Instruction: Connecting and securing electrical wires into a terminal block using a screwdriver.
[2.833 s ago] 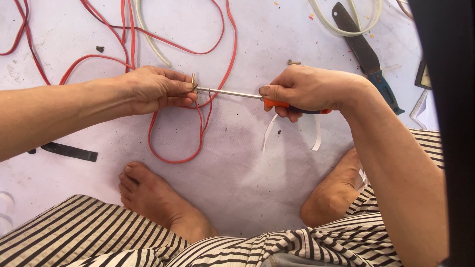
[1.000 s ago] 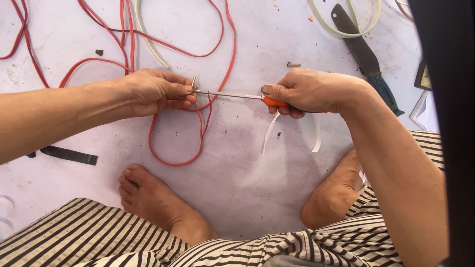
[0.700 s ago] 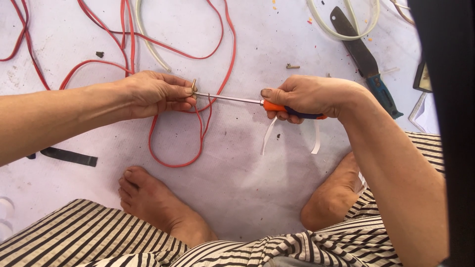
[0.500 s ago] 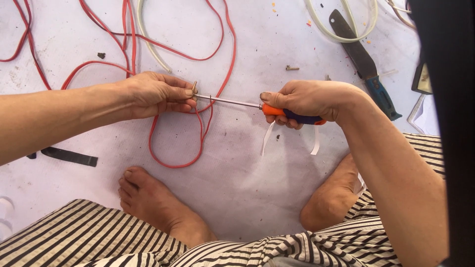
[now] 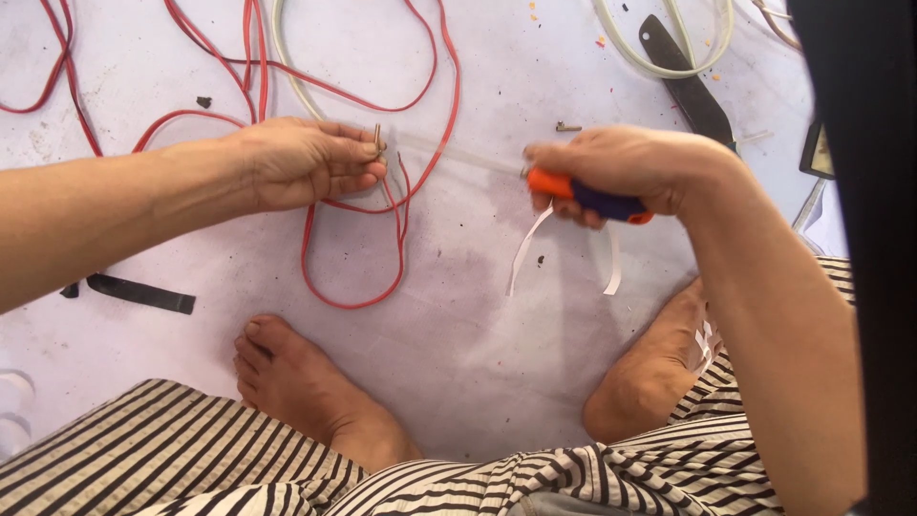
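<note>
My left hand (image 5: 301, 162) pinches a small brass-coloured metal part (image 5: 377, 140) at the end of a thin red wire (image 5: 382, 205) between thumb and fingers. My right hand (image 5: 621, 167) is closed around a screwdriver with an orange and blue handle (image 5: 587, 196). Its metal shaft (image 5: 458, 155) is blurred and reaches left toward the metal part. The two hands are level with each other, about a hand's width apart, above a pale, stained floor.
Red wire loops (image 5: 353, 277) lie under and behind my left hand, with a white cable (image 5: 287, 67) beside them. A dark-handled tool (image 5: 688, 86) and another white cable lie far right. A black strip (image 5: 138, 293) lies left. White strips (image 5: 525, 248) and my bare feet (image 5: 306, 382) are near me.
My right hand has slid the screwdriver slightly to the right and its shaft now looks blurred. My left hand stays in place on the metal part.
</note>
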